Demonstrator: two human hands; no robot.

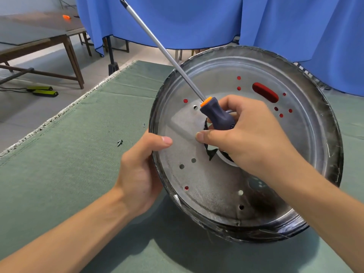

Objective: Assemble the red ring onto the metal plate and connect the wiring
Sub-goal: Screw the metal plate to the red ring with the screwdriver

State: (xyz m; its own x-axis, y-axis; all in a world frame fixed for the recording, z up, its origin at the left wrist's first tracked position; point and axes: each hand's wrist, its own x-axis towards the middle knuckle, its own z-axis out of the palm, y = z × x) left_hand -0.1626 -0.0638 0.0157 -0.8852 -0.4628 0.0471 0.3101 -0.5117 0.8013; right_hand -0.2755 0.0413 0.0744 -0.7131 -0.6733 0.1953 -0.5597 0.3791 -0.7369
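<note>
Green cloth under tilted, hole-dotted metal plate, red showing through.

blue curtains, wooden tables, tiled floor

A green felt cloth covers the near table, its frayed pale edge running diagonally toward the upper right. Two small loose screws lie on it, one further left and another beyond it, apart from each other. Past the cloth is a pale tiled floor, where two flat black and yellow-green bars lie side by side with a dark cable running off to the left. A wooden table stands at the upper left with a small orange object on its far end. Blue curtains hang across the back.
</note>
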